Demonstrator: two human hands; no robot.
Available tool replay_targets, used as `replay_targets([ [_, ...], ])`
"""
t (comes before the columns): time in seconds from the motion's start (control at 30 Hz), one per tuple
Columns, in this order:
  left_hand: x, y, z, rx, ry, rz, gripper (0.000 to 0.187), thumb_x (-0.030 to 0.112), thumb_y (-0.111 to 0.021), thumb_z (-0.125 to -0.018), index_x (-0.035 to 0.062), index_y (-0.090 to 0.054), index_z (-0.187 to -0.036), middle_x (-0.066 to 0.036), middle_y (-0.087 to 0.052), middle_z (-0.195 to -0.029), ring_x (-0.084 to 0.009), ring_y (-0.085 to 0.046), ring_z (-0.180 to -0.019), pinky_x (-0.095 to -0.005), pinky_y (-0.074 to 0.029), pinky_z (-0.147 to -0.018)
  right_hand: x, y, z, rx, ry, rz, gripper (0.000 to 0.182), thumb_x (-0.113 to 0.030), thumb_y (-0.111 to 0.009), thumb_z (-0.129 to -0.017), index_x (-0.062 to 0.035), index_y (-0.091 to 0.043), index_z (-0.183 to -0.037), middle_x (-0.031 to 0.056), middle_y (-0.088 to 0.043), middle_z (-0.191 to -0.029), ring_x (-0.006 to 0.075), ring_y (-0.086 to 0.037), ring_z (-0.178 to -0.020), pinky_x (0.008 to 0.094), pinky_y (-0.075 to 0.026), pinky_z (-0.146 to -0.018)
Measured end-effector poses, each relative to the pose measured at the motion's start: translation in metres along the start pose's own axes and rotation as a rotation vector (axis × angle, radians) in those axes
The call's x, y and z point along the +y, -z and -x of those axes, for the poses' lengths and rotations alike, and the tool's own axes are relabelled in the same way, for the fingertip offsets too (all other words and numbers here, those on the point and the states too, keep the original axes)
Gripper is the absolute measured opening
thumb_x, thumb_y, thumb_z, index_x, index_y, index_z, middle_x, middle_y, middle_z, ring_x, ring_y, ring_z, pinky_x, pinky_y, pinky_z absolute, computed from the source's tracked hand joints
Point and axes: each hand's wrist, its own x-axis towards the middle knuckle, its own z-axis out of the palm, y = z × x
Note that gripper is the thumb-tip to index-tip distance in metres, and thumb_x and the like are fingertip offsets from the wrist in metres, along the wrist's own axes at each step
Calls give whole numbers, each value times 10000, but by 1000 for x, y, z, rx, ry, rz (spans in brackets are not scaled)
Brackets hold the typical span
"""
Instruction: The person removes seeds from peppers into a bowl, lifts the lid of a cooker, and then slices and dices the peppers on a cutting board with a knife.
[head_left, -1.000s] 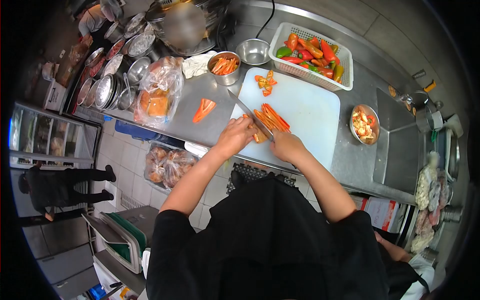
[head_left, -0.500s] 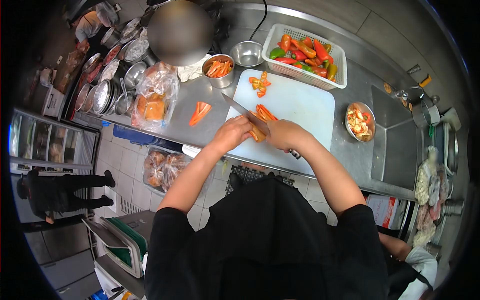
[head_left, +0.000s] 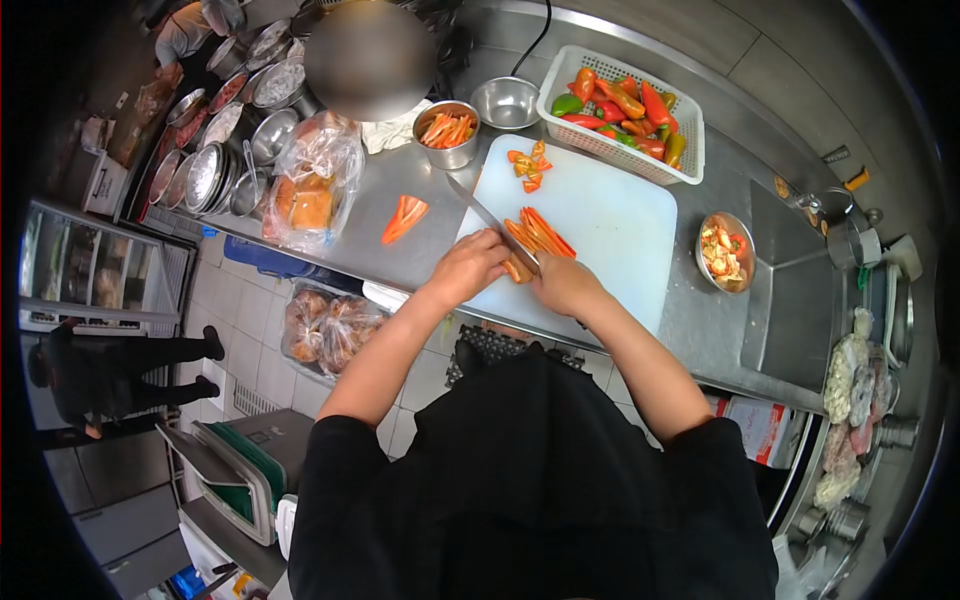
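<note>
On the white cutting board [head_left: 625, 260], my right hand [head_left: 568, 288] is wrapped round the handle of a kitchen knife [head_left: 487, 218], its blade pointing up and left. My left hand [head_left: 472, 265], fingers curled, presses a piece of red pepper [head_left: 517, 270] on the board close beside the blade. Cut pepper strips [head_left: 541, 232] lie fanned on the blade's far side. Small pepper pieces [head_left: 528, 167] sit near the board's top corner. Off the board to the left, a pepper half [head_left: 404, 219] rests on the steel counter [head_left: 375, 255]. My fingers hide most of the held piece.
A white basket [head_left: 693, 150] of whole peppers stands behind the board. Beyond its left corner are a pot [head_left: 448, 155] of strips and a metal bowl [head_left: 506, 103]. Right are a bowl [head_left: 726, 285] of pepper scraps and a sink [head_left: 800, 300]. Bagged bread [head_left: 310, 200] lies left. Another person [head_left: 110, 375] stands far left.
The knife has shifted towards me along the pepper piece, and more strips show beyond the blade. The whole view has shifted slightly. A person at the lower right has left the view.
</note>
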Motion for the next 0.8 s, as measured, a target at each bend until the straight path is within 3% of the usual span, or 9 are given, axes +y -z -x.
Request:
replay_targets([
  [0.1, 0, 1, 0, -14, -16, -4, 250, 90, -793, -757, 61, -666, -971, -102, -618, -1055, -328, -614, -1028, -430, -513, -913, -21, 61, -13, -439, -266, -156, 306, -199, -571, -925, 39, -593, -1116, 280, -711, -982, 402, -715, -903, 499, -556, -821],
  [0.2, 0, -1, 2, -1, -1, -22, 265, 98, -800, -752, 68, -672, -983, -99, -623, -1059, -325, -615, -1034, -430, -512, -918, -41, 93, -2, -549, -316, -147, 308, -202, -573, -924, 37, -591, -1117, 278, -711, -974, 406, -713, -899, 500, -555, -822],
  [0.33, 0, -3, 3, 15, 10, -20, 271, 105, -807, -750, 73, -678, -986, -95, -633, -1078, -322, -616, -1043, -427, -514, -921, 20, -25, -2, 31, 36, 14, 309, -214, -580, -924, 49, -574, -1085, 231, -710, -819, 332, -713, -640, 443, -578, -645],
  [0.37, 0, -3, 2, 25, 14, -29, 270, 110, -809, -750, 74, -681, -984, -92, -638, -1089, -319, -618, -1046, -426, -514, -923, 13, -4, -8, 34, 39, 17, 309, -214, -580, -924, 49, -574, -1085, 231, -710, -819, 332, -713, -640, 443, -578, -645],
  [0.43, 2, -3, 7, 18, 17, -38, 269, 114, -812, -750, 76, -683, -983, -89, -642, -1100, -316, -621, -1050, -424, -515, -925, -20, 61, -12, -472, -284, -217, 333, -216, -583, -924, 58, -585, -1113, 283, -709, -959, 414, -714, -873, 493, -560, -818],
  [0.57, 1, -8, 7, 48, 38, -39, 279, 114, -815, -748, 79, -691, -995, -79, -646, -1104, -312, -624, -1057, -417, -516, -928, -24, 52, -1, -530, -266, -167, 324, -210, -573, -925, 64, -586, -1097, 280, -709, -951, 413, -713, -873, 492, -558, -818],
  [0.63, 1, -9, 6, 57, 30, -32, 284, 113, -816, -746, 80, -693, -1000, -77, -645, -1100, -311, -624, -1057, -415, -517, -928, 13, -25, -3, 37, 14, 7, 295, -205, -559, -925, 62, -576, -1049, 225, -706, -819, 331, -717, -668, 441, -572, -666],
  [0.7, 1, -11, 7, 76, 46, -44, 288, 112, -819, -743, 82, -698, -1003, -77, -645, -1089, -308, -624, -1054, -415, -518, -923, 9, 1, -10, -14, 8, -21, 290, -227, -571, -930, 48, -569, -1022, 179, -689, -750, 276, -686, -558, 410, -557, -587],
  [0.8, 2, -9, 5, 39, 54, -30, 288, 109, -819, -741, 81, -700, -1002, -79, -643, -1081, -306, -625, -1050, -417, -518, -921, -24, 78, -9, -471, -215, -198, 293, -236, -575, -946, 40, -566, -1043, 164, -674, -724, 276, -660, -537, 418, -546, -576],
])
